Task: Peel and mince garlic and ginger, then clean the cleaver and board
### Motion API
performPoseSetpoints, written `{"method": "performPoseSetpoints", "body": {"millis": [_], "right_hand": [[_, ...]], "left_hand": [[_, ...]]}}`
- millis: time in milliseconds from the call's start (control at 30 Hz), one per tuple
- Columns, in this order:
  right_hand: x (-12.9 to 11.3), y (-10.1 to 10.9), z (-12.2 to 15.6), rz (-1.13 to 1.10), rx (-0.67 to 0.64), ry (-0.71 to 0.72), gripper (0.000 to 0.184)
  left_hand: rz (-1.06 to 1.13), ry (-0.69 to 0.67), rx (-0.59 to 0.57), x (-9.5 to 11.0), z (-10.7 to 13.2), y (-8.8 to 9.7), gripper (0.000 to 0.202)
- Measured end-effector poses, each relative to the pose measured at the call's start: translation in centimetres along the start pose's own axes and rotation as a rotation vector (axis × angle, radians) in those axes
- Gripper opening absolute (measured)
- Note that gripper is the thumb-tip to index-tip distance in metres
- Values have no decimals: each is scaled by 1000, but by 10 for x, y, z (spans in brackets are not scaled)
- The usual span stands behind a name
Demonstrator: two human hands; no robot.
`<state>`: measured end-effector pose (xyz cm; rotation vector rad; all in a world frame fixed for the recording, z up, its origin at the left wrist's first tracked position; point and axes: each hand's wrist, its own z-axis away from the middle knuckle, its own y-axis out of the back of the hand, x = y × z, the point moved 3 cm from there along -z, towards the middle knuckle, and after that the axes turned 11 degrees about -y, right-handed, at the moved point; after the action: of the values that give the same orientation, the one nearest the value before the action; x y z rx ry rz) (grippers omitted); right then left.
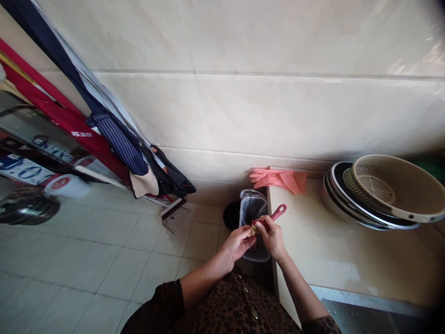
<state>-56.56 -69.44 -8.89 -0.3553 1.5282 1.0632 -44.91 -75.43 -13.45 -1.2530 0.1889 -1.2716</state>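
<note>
Tan, knobbly ginger root [253,229] sat clasped in the curled fingers [244,238] of the left hand [237,244], right against a red plastic-handled peeler [279,212] clenched firmly by the right hand [273,236], both held above the clear plastic liner [252,208] of a black bin.

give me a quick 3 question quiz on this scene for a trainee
1. Which hand grips the red plastic-handled peeler?
2. True or false: the pink rubber gloves lie on the tiled floor.
3. Fill in: from the camera's view, the beige perforated plastic colander sits to the ____ of the gloves.

Key: 1. the right hand; 2. false, they lie on the cream counter; 3. right
</note>
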Motion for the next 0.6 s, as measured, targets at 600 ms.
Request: {"method": "performPoseSetpoints", "body": {"millis": [600], "right_hand": [[15, 0, -10, 254, 141, 7, 24]], "left_hand": [[12, 32, -156, 3, 9, -3, 32]]}}
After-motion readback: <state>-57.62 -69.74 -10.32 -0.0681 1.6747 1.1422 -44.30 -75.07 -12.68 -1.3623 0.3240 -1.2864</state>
